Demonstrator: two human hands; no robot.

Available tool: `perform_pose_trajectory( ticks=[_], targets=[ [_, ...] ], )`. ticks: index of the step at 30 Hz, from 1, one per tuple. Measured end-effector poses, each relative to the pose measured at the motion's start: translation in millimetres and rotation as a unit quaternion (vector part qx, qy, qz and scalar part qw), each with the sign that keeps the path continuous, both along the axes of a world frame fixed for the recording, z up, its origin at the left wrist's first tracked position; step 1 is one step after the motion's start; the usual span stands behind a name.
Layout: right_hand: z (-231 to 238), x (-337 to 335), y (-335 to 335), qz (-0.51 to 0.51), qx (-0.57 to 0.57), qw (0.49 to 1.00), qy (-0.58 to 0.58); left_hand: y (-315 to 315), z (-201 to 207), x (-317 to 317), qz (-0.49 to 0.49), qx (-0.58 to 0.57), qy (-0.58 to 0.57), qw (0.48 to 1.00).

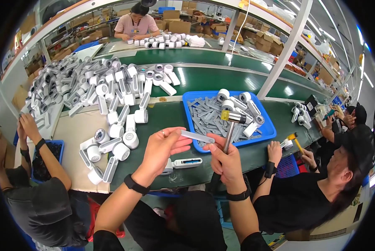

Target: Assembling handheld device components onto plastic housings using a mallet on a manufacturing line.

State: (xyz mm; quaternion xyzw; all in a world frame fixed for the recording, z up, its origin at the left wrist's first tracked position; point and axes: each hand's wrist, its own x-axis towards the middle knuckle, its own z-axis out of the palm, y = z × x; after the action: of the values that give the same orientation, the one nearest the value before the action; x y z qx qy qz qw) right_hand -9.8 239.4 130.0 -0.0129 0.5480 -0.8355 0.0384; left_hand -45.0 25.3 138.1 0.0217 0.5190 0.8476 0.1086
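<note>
Between my two hands is a flat grey plastic strip (197, 136). My left hand (164, 146) pinches its left end between thumb and fingers, the other fingers stretched out. My right hand (227, 165) is closed round the handle of a hammer (229, 136) with a yellow-tipped metal head, held upright; its thumb and forefinger also touch the strip's right end. Below the strip, a white handheld device (187, 163) lies on the green table, its handle showing an open slot with something blue inside. My left hand partly hides its round end.
A blue tray (271, 133) beyond my right hand holds many grey strips and several white devices. More white devices (122, 138) lie on cardboard to the left, before a large pile (82, 79). Co-workers sit either side; the right one holds a yellow-headed hammer (295, 141).
</note>
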Motion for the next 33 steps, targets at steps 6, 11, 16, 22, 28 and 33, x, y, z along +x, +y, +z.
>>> perform_pose_trajectory(
  ticks=[6,11,16,22,28,33],
  targets=[
    [-5,-3,-4,0.001,0.006,1.0,-0.008,-5,-4,2,0.005,0.01,-0.011,1.0],
    [-14,-8,0,-0.041,0.026,0.999,0.012,-4,-2,-4,0.193,-0.064,0.216,0.955],
    [-43,-5,20,-0.061,0.069,0.996,-0.005,-10,42,-50,0.415,-0.281,0.527,0.686],
    [-75,0,32,-0.036,0.068,0.996,-0.047,2,-2,-156,0.237,-0.576,0.256,0.739],
    [-98,-9,52,0.021,0.017,0.999,-0.036,-28,-43,-153,0.153,-0.55,0.264,0.778],
    [-125,-23,66,0.018,0.025,0.999,0.015,12,-32,-150,0.002,-0.562,0.288,0.775]
  ],
)
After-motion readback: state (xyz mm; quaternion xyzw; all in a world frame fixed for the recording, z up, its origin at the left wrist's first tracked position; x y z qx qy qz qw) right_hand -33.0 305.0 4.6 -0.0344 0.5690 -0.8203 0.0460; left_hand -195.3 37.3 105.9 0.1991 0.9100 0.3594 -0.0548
